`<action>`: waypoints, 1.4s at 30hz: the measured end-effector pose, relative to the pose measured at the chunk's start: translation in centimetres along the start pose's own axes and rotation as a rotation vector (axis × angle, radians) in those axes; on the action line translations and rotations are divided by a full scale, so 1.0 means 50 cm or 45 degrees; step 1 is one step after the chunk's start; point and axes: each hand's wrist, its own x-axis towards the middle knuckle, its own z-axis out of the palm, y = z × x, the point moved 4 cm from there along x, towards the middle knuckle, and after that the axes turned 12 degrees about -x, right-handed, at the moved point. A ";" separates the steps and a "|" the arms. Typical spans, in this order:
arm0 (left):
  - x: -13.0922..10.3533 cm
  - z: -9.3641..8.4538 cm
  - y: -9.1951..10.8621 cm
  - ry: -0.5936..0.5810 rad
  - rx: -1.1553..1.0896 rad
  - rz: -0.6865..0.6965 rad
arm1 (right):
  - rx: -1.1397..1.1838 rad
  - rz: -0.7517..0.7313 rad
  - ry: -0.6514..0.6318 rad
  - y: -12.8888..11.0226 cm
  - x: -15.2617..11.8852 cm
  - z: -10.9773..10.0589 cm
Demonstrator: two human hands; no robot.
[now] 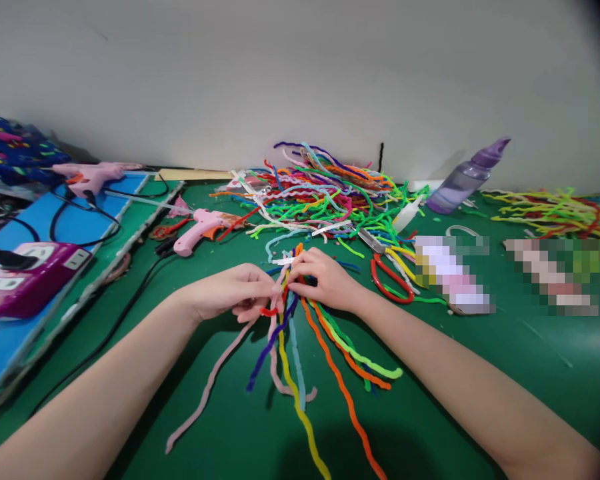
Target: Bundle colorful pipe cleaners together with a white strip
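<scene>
Both my hands meet over a bundle of coloured pipe cleaners [289, 333] at the middle of the table. My left hand [245, 290] pinches the bundle from the left, with a short red piece curving below its fingertips. From the right, my right hand [320, 277] grips the same bundle with thumb and fingers together. Pink, purple, yellow, light blue, orange and green ends fan out toward me below the hands. A thin white strip [283, 261] lies just behind the fingertips. Where the stems cross between my fingers is partly hidden.
Behind lies a large pipe cleaner pile [320, 190]. Red-handled scissors [393, 283], a glue bottle [407, 215] and a purple water bottle [465, 177] are to the right. Pink glue guns [205, 230], a black cord [115, 330] and a purple power strip [35, 277] occupy the left.
</scene>
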 end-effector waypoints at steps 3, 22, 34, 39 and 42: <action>-0.001 -0.010 0.003 0.037 -0.092 0.122 | -0.012 0.002 0.001 0.000 0.000 0.001; 0.018 -0.015 0.001 -0.010 0.379 0.302 | 0.047 -0.014 0.033 0.000 -0.002 -0.003; 0.006 0.001 0.008 0.354 1.408 0.575 | -0.156 -0.179 0.131 -0.031 -0.013 -0.010; 0.005 0.005 0.006 0.319 1.424 0.526 | -0.106 -0.389 0.114 -0.049 -0.019 -0.012; 0.005 0.002 0.005 0.287 1.389 0.475 | -0.064 -0.444 0.069 -0.056 -0.019 -0.012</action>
